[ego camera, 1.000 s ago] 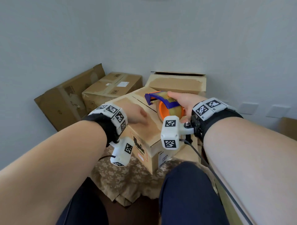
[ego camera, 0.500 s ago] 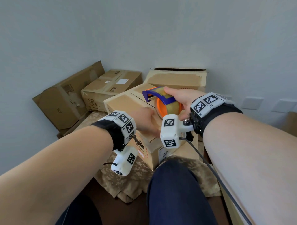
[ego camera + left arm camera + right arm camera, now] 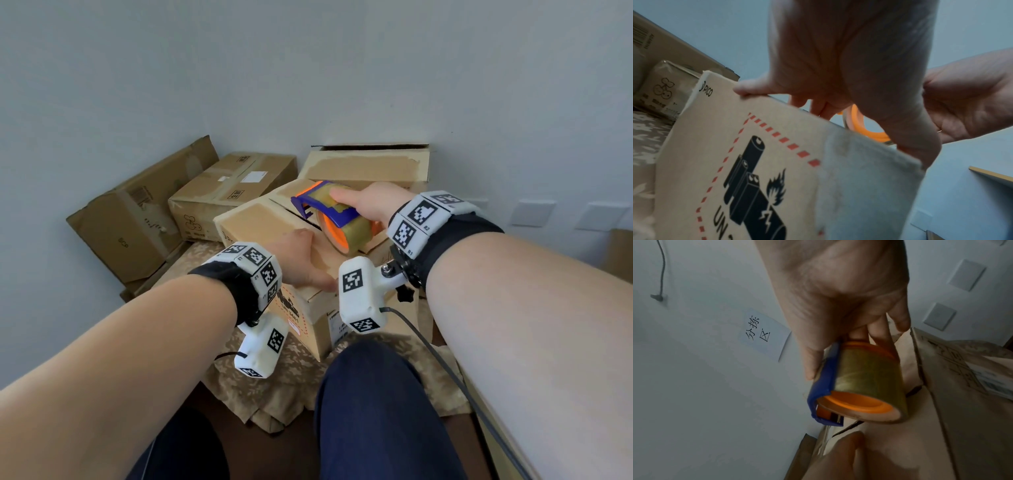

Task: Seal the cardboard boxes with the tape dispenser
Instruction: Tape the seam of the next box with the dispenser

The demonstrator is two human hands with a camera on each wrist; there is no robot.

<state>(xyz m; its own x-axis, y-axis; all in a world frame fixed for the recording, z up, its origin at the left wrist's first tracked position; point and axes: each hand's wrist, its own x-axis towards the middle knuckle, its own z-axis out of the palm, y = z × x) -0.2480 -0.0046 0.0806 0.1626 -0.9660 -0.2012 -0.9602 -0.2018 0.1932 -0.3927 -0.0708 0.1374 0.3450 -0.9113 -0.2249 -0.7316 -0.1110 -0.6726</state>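
Note:
A cardboard box (image 3: 260, 222) with a battery warning print (image 3: 748, 186) stands on a patterned cloth before my knees. My left hand (image 3: 301, 260) lies flat on its top near the front corner, fingers straight, thumb over the edge (image 3: 918, 146). My right hand (image 3: 366, 202) grips the tape dispenser (image 3: 337, 219), a blue frame around an orange hub with a roll of clear tape (image 3: 863, 382). The roll rests on the box top beside the centre seam (image 3: 846, 430), just beyond my left hand.
More cardboard boxes stand behind: one leaning at far left (image 3: 137, 212), a sealed one (image 3: 233, 192), and one at the back by the wall (image 3: 370, 164). A paper label (image 3: 764, 334) hangs on the wall. My knees (image 3: 370, 404) are close below the box.
The right hand has drawn the dispenser back along the box top toward me. The left hand slid right along the top toward the roll and stays pressed flat.

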